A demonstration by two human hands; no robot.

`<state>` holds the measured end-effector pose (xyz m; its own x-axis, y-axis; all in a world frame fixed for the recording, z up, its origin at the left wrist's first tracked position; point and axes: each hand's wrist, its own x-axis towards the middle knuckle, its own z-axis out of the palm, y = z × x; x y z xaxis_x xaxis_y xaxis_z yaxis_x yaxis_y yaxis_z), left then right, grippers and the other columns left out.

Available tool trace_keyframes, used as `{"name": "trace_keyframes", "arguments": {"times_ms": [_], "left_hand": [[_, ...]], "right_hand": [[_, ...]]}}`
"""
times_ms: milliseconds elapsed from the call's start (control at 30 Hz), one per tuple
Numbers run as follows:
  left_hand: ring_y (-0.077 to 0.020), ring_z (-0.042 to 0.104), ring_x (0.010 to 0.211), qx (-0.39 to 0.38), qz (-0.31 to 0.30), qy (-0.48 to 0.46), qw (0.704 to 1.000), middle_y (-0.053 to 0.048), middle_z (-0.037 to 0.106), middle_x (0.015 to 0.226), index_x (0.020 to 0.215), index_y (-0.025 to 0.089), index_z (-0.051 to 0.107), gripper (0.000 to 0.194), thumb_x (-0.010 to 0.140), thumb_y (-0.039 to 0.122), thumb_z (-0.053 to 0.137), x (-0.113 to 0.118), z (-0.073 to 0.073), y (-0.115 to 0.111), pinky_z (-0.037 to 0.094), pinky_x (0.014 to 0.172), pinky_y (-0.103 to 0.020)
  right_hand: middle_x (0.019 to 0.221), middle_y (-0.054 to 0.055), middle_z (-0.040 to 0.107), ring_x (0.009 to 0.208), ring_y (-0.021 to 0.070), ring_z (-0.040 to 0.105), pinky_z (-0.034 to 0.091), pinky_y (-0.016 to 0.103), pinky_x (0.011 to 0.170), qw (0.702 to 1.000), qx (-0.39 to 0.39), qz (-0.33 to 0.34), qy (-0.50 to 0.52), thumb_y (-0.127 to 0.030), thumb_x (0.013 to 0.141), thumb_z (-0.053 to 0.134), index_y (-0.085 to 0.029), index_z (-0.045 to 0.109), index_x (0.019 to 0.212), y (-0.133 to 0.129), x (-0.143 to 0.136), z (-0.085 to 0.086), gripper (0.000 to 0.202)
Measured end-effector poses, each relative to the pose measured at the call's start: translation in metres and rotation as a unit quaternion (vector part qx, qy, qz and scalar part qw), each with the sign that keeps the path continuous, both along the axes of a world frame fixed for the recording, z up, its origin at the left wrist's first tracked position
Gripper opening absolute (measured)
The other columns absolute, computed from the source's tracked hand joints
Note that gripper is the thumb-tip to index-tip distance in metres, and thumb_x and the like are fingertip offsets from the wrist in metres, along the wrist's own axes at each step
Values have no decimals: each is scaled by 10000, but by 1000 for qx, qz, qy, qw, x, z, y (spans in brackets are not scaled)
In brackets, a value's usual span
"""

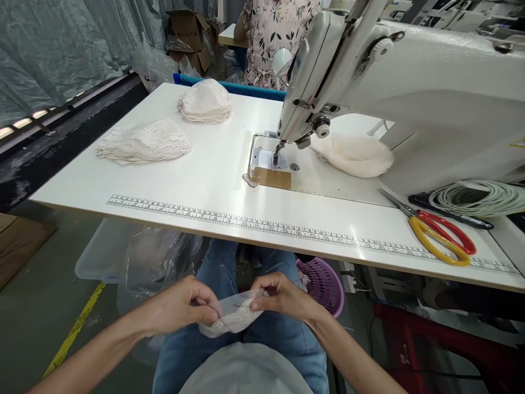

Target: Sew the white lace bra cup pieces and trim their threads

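Note:
A small sheer white piece with a lace edge (234, 317) is stretched between my two hands above my lap. My left hand (197, 306) pinches its left end, and my right hand (276, 298) grips the right end between thumb and fingers. On the white table, a stack of lace-edged pieces (145, 143) lies at the left, with a pile of pale fabric pieces (206, 102) behind it. The sewing machine's needle area (276, 156) is at the middle, and cream fabric (356, 155) rests under its arm.
Red and yellow scissors (437, 235) and a coil of pale cord (476, 198) lie at the table's right. A printed ruler (262, 225) runs along the front edge. Below are a purple basket (328, 287) and a clear bin (100, 254). A person (273, 41) is behind the table.

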<state>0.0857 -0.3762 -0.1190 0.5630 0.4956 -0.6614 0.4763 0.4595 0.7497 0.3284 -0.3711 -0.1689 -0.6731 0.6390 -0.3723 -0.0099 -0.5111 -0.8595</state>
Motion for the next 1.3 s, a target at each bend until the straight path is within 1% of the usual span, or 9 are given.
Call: {"name": "trace_keyframes", "arguments": {"times_ms": [267, 367, 433, 500, 567, 667, 867, 1100, 1300], "left_hand": [[-171, 601, 743, 9, -14, 1, 1000, -36, 703, 798, 868, 174, 731, 240, 788, 337, 574, -4, 3, 0, 435, 663, -220], [-149, 550, 732, 20, -20, -9, 1000, 0, 658, 792, 873, 189, 702, 194, 741, 309, 626, 1, 4, 1, 393, 652, -206], [-101, 441, 595, 38, -13, -9, 999, 53, 520, 613, 699, 171, 644, 129, 688, 296, 672, 9, 1, 1, 318, 561, -190], [-72, 251, 498, 61, 7, 7, 998, 86, 273, 502, 488, 166, 439, 320, 665, 291, 674, 16, -5, 0, 194, 484, -209], [-75, 165, 498, 68, 28, 21, 997, 86, 169, 507, 452, 182, 301, 429, 664, 301, 655, 19, -12, -2, 128, 478, -236], [-84, 215, 509, 46, 33, 31, 998, 77, 248, 501, 481, 178, 397, 343, 663, 332, 643, 16, -16, -5, 143, 487, -241], [-92, 271, 529, 33, -1, 24, 999, 68, 297, 533, 542, 172, 476, 298, 684, 374, 644, 9, -11, -7, 188, 506, -224], [-81, 177, 508, 35, 20, 19, 999, 75, 199, 523, 495, 190, 331, 419, 705, 408, 621, 20, -9, -6, 126, 486, -248], [-86, 204, 515, 33, 15, 30, 999, 74, 244, 516, 514, 176, 426, 345, 700, 394, 618, 18, -12, -8, 132, 487, -248]], "right_hand": [[697, 29, 652, 650, 124, 584, 464, 242, 628, 1000, 0, 5, -10, -386, 638, 771, -125, 697, 730, -1, -4, 2, 286], [678, 24, 639, 629, 120, 562, 442, 235, 604, 999, 36, 20, -17, -415, 642, 763, -122, 699, 741, 0, -12, 7, 316], [638, 12, 613, 593, 109, 529, 415, 224, 572, 996, 77, 34, -32, -448, 656, 746, -115, 695, 744, 0, -17, 10, 348], [613, 1, 587, 572, 99, 501, 391, 215, 551, 992, 110, 40, -53, -472, 676, 724, -112, 688, 753, 0, -20, 12, 369], [616, -5, 574, 571, 96, 486, 380, 210, 545, 989, 123, 37, -66, -478, 685, 715, -115, 679, 769, 0, -19, 14, 374], [613, -10, 547, 558, 90, 460, 369, 208, 531, 991, 110, 33, -62, -465, 673, 729, -113, 664, 771, -1, -13, 16, 371], [610, -15, 530, 569, 100, 477, 390, 223, 550, 996, 73, 43, -34, -484, 649, 737, -128, 651, 742, -2, -15, 19, 377], [609, -20, 525, 572, 94, 461, 385, 221, 560, 993, 98, 45, -42, -488, 659, 726, -129, 640, 746, -2, -16, 25, 379], [595, -22, 509, 563, 90, 448, 386, 216, 560, 989, 132, 37, -61, -444, 676, 725, -118, 646, 747, -5, -11, 18, 342]]}}
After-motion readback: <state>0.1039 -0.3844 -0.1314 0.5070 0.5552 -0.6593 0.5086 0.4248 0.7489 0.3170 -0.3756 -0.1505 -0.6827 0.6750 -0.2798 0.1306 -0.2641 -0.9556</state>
